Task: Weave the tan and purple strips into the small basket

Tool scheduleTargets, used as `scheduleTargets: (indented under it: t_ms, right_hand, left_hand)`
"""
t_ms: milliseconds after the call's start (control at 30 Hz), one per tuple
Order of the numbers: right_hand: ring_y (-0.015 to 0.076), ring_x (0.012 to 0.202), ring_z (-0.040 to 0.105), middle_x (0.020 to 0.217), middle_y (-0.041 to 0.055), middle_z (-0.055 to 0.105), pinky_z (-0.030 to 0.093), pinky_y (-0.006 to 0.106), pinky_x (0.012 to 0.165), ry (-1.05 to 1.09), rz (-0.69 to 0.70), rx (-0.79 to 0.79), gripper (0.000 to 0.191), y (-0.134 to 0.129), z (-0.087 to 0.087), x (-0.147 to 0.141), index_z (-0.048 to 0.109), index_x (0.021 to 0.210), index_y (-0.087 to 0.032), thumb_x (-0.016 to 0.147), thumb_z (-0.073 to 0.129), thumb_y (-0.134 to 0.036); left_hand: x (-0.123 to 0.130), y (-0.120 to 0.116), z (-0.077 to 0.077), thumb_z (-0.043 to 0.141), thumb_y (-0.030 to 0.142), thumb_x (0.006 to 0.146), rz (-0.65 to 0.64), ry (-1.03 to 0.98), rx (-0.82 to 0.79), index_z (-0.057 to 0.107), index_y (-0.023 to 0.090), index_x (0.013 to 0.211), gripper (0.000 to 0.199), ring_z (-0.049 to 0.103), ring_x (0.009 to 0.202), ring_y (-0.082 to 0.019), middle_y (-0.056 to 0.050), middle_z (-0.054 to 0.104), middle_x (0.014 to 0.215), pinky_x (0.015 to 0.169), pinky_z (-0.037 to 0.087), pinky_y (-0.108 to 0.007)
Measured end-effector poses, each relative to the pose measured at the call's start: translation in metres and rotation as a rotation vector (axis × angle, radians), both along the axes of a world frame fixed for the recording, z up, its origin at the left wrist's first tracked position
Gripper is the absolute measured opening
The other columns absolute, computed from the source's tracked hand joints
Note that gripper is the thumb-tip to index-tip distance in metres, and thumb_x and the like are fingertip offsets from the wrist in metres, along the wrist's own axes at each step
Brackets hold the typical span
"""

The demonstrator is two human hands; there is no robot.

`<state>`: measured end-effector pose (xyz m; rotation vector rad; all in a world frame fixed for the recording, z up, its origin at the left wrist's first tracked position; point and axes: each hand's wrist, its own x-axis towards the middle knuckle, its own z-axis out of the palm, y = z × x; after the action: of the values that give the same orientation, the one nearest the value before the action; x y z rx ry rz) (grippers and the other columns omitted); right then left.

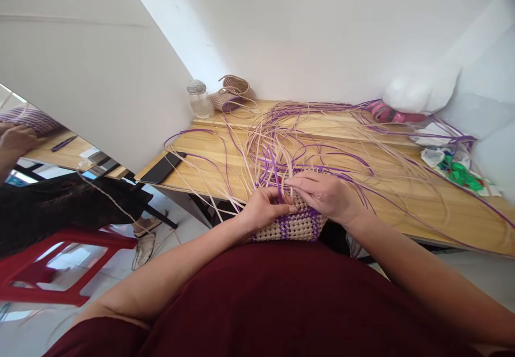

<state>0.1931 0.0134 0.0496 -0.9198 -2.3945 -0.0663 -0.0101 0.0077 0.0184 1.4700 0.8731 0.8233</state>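
A partly woven basket in beige and purple rests between my body and the table's front edge. Long loose strips of both colours fan out from its upper rim across the table. My left hand is closed at the rim on the left, thumb lying along the weave and fingers around a purple strip. On the right, my right hand pinches at the rim, its fingertips against a pale strip. The strip ends between the fingers are partly hidden.
On the wooden table are a black phone, a clear jar, a small woven basket, a white bag and green plastic. Left, beyond a partition, another person's hand and a red stool show.
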Motion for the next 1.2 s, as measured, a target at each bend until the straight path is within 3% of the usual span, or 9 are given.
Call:
scheduleTargets:
  t_ms: [200, 333, 433, 600, 700, 833, 933, 1067, 1200]
  right_hand:
    - [0.0253, 0.119, 0.056, 0.118, 0.0055, 0.068, 0.045, 0.043, 0.102, 0.011, -0.038, 0.216, 0.027, -0.014, 0.025, 0.012, 0.071, 0.112, -0.027, 0.09, 0.057, -0.019]
    - [0.021, 0.086, 0.068, 0.099, 0.007, 0.074, 0.052, 0.035, 0.078, -0.174, -0.105, -0.063, 0.034, -0.025, 0.018, 0.006, 0.066, 0.123, -0.022, 0.093, 0.049, -0.021]
    - [0.0238, 0.084, 0.069, 0.102, 0.011, 0.074, 0.051, 0.034, 0.073, -0.229, -0.227, -0.243, 0.043, -0.034, 0.012, -0.002, 0.061, 0.129, -0.018, 0.089, 0.046, -0.016]
    - [0.0114, 0.049, 0.062, 0.074, 0.0015, 0.07, 0.047, 0.022, 0.051, 0.009, -0.16, -0.787, 0.039, -0.046, 0.017, -0.012, 0.06, 0.125, -0.022, 0.095, 0.036, -0.022]
    - [0.0079, 0.04, 0.058, 0.069, -0.0028, 0.065, 0.039, 0.017, 0.037, 0.25, -0.142, -1.134, 0.048, -0.05, 0.012, -0.017, 0.041, 0.144, -0.026, 0.097, 0.033, -0.026]
    - [0.0107, 0.046, 0.062, 0.073, -0.0025, 0.066, 0.041, 0.017, 0.036, 0.359, -0.159, -1.279, 0.062, -0.056, 0.003, -0.021, 0.014, 0.155, -0.03, 0.096, 0.033, -0.027]
    - [0.0136, 0.054, 0.065, 0.078, 0.0011, 0.07, 0.048, 0.022, 0.047, 0.166, -0.164, -1.128, 0.063, -0.06, 0.008, -0.018, 0.016, 0.156, -0.026, 0.095, 0.035, -0.025]
    - [0.0195, 0.078, 0.067, 0.097, 0.0085, 0.073, 0.049, 0.03, 0.071, -0.104, -0.272, -0.375, 0.046, -0.049, 0.027, -0.012, 0.055, 0.138, -0.024, 0.093, 0.047, -0.025]
    - [0.0166, 0.088, 0.061, 0.103, 0.0053, 0.067, 0.046, 0.027, 0.075, -0.228, -0.06, -0.124, 0.037, -0.019, 0.033, -0.012, 0.069, 0.114, -0.026, 0.088, 0.048, -0.009]
  left_hand:
    - [-0.005, 0.002, 0.001, 0.079, 0.039, 0.067, -0.033, -0.013, -0.092, 0.071, 0.013, 0.083, 0.032, 0.061, 0.072, -0.014, -0.005, 0.07, 0.08, 0.075, 0.047, -0.028]
    - [-0.009, 0.009, 0.007, 0.078, 0.034, 0.068, -0.133, 0.089, -0.107, 0.072, 0.014, 0.08, 0.024, 0.06, 0.07, -0.013, -0.002, 0.069, 0.076, 0.074, 0.046, -0.027]
    - [-0.008, 0.011, 0.013, 0.075, 0.031, 0.068, -0.182, 0.131, -0.097, 0.071, 0.014, 0.077, 0.02, 0.058, 0.068, -0.013, -0.001, 0.067, 0.072, 0.073, 0.044, -0.026]
    - [-0.003, 0.003, 0.011, 0.074, 0.042, 0.07, -0.089, 0.12, -0.104, 0.073, 0.013, 0.079, 0.03, 0.054, 0.065, -0.012, -0.002, 0.066, 0.072, 0.066, 0.042, -0.026]
    - [-0.001, -0.004, 0.004, 0.074, 0.05, 0.068, -0.008, 0.063, -0.162, 0.073, 0.012, 0.079, 0.04, 0.052, 0.061, -0.011, -0.001, 0.064, 0.068, 0.061, 0.039, -0.025]
    - [0.003, -0.008, -0.001, 0.08, 0.047, 0.063, 0.038, -0.031, -0.204, 0.073, 0.011, 0.076, 0.039, 0.053, 0.062, -0.011, -0.002, 0.066, 0.069, 0.063, 0.04, -0.025]
    - [0.006, -0.008, -0.002, 0.081, 0.042, 0.062, 0.069, -0.035, -0.173, 0.071, 0.011, 0.073, 0.034, 0.053, 0.062, -0.011, -0.002, 0.066, 0.069, 0.063, 0.04, -0.025]
    - [0.009, -0.008, -0.002, 0.083, 0.038, 0.059, 0.09, -0.043, -0.161, 0.068, 0.012, 0.068, 0.031, 0.051, 0.06, -0.009, 0.001, 0.063, 0.064, 0.062, 0.04, -0.024]
    - [0.008, -0.01, -0.002, 0.083, 0.038, 0.059, 0.079, -0.059, -0.141, 0.065, 0.013, 0.067, 0.032, 0.048, 0.059, -0.009, 0.003, 0.058, 0.061, 0.061, 0.039, -0.024]
